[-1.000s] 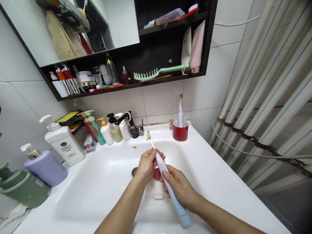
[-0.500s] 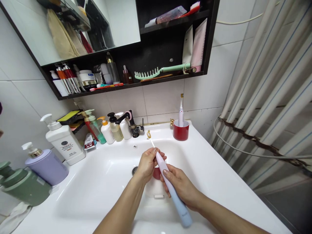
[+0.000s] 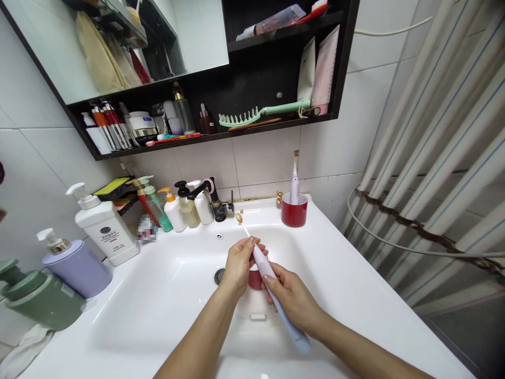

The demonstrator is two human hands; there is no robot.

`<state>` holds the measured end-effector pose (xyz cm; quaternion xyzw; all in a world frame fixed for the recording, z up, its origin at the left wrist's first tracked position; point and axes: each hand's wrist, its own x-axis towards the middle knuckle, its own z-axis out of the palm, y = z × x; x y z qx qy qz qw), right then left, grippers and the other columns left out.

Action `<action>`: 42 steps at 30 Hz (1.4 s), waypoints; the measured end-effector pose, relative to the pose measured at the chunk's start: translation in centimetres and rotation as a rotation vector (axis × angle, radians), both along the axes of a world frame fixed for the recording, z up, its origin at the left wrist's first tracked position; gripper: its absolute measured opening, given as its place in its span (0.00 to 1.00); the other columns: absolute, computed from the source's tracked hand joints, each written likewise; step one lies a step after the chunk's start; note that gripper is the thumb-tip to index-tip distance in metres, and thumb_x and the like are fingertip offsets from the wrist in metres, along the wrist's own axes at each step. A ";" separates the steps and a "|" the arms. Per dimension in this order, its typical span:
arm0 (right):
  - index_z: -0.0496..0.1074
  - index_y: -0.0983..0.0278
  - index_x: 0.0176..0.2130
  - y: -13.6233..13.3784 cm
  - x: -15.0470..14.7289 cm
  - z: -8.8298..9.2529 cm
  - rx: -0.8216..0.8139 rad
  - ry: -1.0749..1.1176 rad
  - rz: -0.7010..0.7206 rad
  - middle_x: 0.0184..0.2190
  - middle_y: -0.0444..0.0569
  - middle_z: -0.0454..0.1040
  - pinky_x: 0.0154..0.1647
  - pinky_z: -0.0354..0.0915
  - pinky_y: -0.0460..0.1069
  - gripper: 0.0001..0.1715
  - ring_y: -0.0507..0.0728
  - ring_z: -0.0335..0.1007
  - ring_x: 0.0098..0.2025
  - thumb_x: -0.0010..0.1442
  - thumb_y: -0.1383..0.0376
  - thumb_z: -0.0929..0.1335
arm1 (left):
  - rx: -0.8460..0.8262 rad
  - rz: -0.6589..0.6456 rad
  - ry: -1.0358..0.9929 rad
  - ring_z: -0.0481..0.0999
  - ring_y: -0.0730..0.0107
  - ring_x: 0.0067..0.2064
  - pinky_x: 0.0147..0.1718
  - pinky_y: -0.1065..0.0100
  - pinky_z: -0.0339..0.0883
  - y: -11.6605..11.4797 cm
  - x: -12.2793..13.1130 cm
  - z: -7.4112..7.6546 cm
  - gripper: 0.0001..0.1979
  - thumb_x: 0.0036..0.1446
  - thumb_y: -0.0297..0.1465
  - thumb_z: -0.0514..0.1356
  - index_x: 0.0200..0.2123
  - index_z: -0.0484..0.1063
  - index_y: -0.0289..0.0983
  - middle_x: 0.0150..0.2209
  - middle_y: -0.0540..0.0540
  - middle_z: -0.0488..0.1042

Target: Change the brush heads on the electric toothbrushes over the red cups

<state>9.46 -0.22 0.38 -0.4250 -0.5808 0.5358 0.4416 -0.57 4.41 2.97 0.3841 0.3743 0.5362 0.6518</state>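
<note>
An electric toothbrush (image 3: 262, 262) with a pale pink-to-blue handle is held over the white sink basin (image 3: 165, 295), its brush head pointing up toward the black tap (image 3: 213, 197). My right hand (image 3: 294, 302) wraps round the lower handle. My left hand (image 3: 239, 263) pinches the upper handle near the thin neck. A red cup (image 3: 255, 279) sits in the basin just beneath the hands, mostly hidden by them.
A second toothbrush stands in a red cup (image 3: 294, 209) on the sink's back rim. Pump bottles (image 3: 103, 227) crowd the left counter and the tap's surroundings. A dark shelf (image 3: 205, 138) with a green comb and cosmetics hangs above. A striped curtain (image 3: 442, 158) fills the right.
The toothbrush and both hands have shifted very slightly; the handle is a little blurred at its lower end. Grips are unchanged.
</note>
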 end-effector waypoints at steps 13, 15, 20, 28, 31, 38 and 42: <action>0.59 0.65 0.29 -0.1 -0.2 0.1 -0.063 0.114 0.070 0.20 0.41 0.57 0.16 0.55 0.42 0.13 0.45 0.54 0.17 0.49 0.58 0.57 | -0.009 -0.039 0.020 0.67 0.76 0.21 0.23 0.73 0.59 0.2 -0.2 -0.1 0.10 0.40 0.34 0.54 0.22 0.61 0.32 0.20 0.48 0.68; 0.59 0.65 0.29 -0.1 -0.2 -0.1 -0.022 0.094 0.046 0.21 0.41 0.57 0.16 0.55 0.42 0.12 0.45 0.55 0.18 0.49 0.59 0.58 | 0.000 -0.026 0.022 0.67 0.76 0.22 0.23 0.74 0.59 0.1 0.0 -0.2 0.10 0.41 0.35 0.54 0.22 0.61 0.32 0.19 0.49 0.68; 0.59 0.65 0.32 -0.2 -0.3 0.0 -0.128 0.172 0.108 0.22 0.42 0.59 0.16 0.55 0.42 0.15 0.45 0.55 0.17 0.49 0.57 0.57 | -0.011 -0.051 -0.013 0.67 0.77 0.21 0.22 0.75 0.59 -0.1 0.1 -0.2 0.10 0.42 0.35 0.53 0.22 0.61 0.32 0.19 0.49 0.67; 0.60 0.65 0.32 -0.2 0.1 0.7 -0.105 0.073 0.123 0.20 0.41 0.58 0.21 0.57 0.44 0.11 0.47 0.57 0.21 0.46 0.63 0.61 | 0.018 0.058 -0.022 0.68 0.77 0.23 0.24 0.75 0.60 0.2 -0.4 0.4 0.09 0.41 0.34 0.54 0.22 0.62 0.32 0.19 0.50 0.67; 0.60 0.65 0.30 -0.3 0.1 0.3 -0.095 0.087 0.123 0.19 0.41 0.59 0.21 0.56 0.44 0.08 0.47 0.57 0.21 0.48 0.63 0.59 | 0.010 0.042 -0.027 0.68 0.77 0.22 0.25 0.75 0.60 0.3 -0.4 0.3 0.09 0.41 0.34 0.54 0.22 0.62 0.33 0.19 0.50 0.67; 0.59 0.66 0.29 -0.4 0.0 0.1 -0.170 0.260 0.231 0.22 0.42 0.60 0.22 0.56 0.44 0.10 0.46 0.56 0.20 0.49 0.60 0.59 | -0.038 -0.014 -0.076 0.67 0.78 0.21 0.24 0.75 0.60 0.1 -0.3 0.3 0.09 0.41 0.34 0.54 0.21 0.60 0.32 0.18 0.50 0.66; 0.59 0.66 0.29 -0.1 0.0 0.7 -0.095 0.224 0.190 0.22 0.42 0.61 0.23 0.56 0.44 0.10 0.46 0.57 0.21 0.48 0.61 0.60 | 0.032 0.003 -0.025 0.68 0.76 0.23 0.25 0.73 0.60 0.2 -0.6 0.6 0.11 0.40 0.36 0.54 0.25 0.63 0.32 0.21 0.48 0.67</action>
